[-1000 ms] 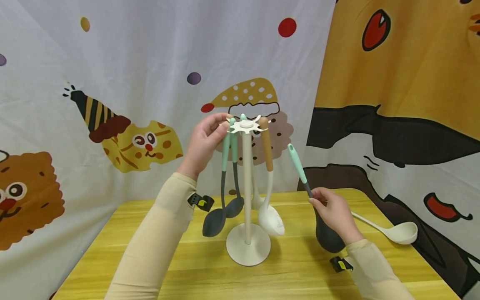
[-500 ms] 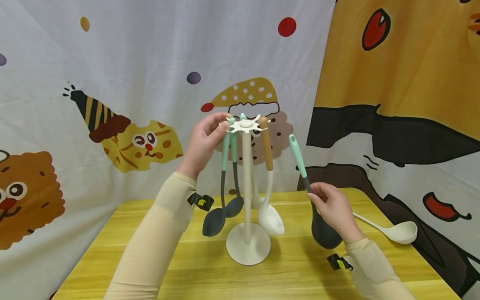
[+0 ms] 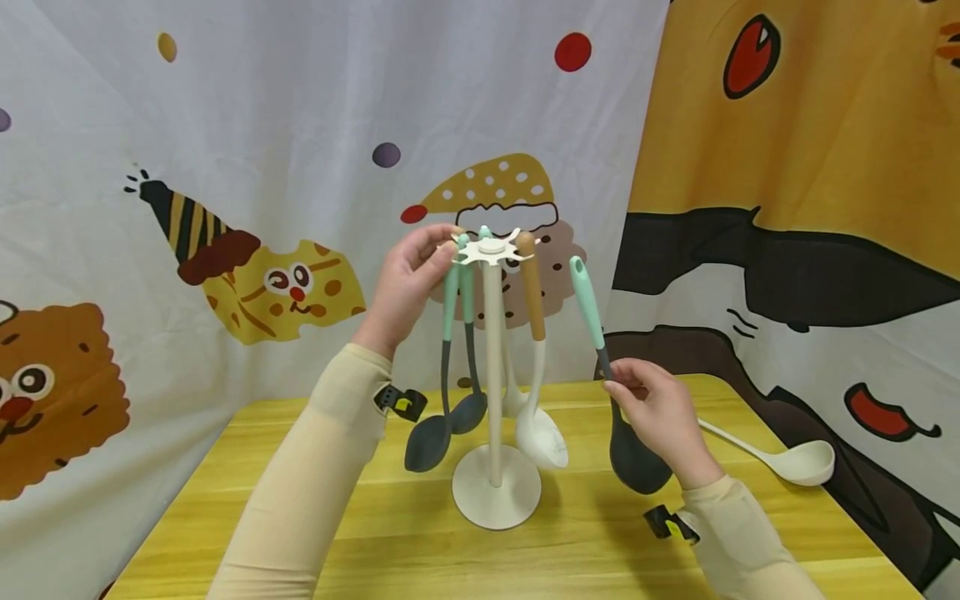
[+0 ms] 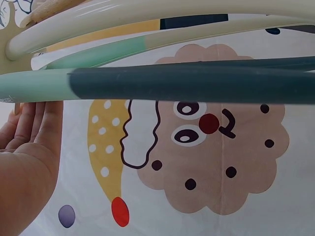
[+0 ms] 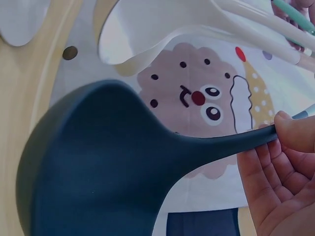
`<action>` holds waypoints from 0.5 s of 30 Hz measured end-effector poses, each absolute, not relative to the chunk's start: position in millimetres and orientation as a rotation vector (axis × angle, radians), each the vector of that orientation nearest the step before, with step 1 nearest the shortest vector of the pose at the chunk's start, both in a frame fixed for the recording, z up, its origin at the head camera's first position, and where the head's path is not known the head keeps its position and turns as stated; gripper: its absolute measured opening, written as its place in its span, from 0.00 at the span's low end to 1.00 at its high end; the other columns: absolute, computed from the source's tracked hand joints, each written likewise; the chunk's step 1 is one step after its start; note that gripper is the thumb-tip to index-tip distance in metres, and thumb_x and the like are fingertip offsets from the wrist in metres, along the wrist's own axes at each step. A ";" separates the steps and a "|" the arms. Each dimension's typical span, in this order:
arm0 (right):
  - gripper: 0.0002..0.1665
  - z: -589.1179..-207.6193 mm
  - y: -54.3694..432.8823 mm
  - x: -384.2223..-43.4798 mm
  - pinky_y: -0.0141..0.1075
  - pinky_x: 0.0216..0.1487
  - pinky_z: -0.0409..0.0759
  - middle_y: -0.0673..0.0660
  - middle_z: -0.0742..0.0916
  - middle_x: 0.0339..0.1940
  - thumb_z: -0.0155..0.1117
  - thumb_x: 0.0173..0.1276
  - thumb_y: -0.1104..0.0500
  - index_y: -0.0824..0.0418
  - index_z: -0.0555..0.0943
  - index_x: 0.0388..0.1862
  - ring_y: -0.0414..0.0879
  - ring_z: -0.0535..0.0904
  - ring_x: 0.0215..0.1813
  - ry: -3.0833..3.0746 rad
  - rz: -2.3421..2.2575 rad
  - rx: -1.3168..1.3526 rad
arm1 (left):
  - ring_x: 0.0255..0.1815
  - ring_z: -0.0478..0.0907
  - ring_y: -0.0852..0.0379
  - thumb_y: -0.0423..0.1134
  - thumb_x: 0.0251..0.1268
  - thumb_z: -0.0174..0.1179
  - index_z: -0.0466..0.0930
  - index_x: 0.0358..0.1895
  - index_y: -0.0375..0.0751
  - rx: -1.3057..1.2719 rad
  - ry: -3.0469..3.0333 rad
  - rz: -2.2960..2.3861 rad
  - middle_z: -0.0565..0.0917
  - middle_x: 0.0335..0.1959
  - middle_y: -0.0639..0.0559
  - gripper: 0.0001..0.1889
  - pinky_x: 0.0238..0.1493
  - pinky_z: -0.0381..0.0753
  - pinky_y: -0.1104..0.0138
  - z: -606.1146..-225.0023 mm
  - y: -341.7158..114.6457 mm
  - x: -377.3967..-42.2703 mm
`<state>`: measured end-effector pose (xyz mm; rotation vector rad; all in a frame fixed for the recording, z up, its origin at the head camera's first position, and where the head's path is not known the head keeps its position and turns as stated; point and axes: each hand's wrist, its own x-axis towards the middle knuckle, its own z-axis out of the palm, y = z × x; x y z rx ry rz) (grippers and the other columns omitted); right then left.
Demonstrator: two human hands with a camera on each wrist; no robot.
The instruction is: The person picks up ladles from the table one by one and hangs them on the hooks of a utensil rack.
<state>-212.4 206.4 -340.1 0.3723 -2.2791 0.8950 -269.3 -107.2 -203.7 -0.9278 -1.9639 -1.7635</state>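
Note:
At the top of a cream utensil stand, my left hand pinches the edge of the hook ring between thumb and fingers. Close beside it hang two dark grey utensils with mint handles, a front one and a rear one. A white ladle with a wood-coloured handle hangs at the right, partly covering another white utensil. Right of the stand, my right hand pinches the grey shaft of a soup ladle. Its mint handle points up and its dark bowl hangs below the fingers.
A white ladle lies at the right side of the wooden table, partly hidden by my right hand. The stand's round base rests on the tabletop. Behind hangs a printed cartoon curtain.
My right hand has moved left and slightly up with the soup ladle, bringing it nearer the stand and more upright. My left hand has stayed at the hook ring.

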 end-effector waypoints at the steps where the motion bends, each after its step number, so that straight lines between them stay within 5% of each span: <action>1: 0.09 -338.8 205.4 -211.7 0.30 0.38 0.80 0.54 0.84 0.34 0.71 0.62 0.69 0.65 0.83 0.41 0.47 0.80 0.37 -2.276 0.899 0.374 | 0.47 0.77 0.53 0.38 0.76 0.52 0.74 0.60 0.32 -0.927 -1.965 -1.763 0.81 0.48 0.45 0.17 0.54 0.79 0.62 -203.6 -107.1 -269.4; 15: 0.11 -323.7 189.1 -201.6 0.21 0.37 0.76 0.54 0.83 0.32 0.72 0.60 0.71 0.66 0.84 0.41 0.44 0.79 0.34 -2.203 0.947 0.431 | 0.47 0.77 0.54 0.39 0.76 0.52 0.74 0.60 0.33 -0.916 -1.970 -1.761 0.81 0.48 0.46 0.17 0.54 0.79 0.63 -203.8 -107.1 -268.5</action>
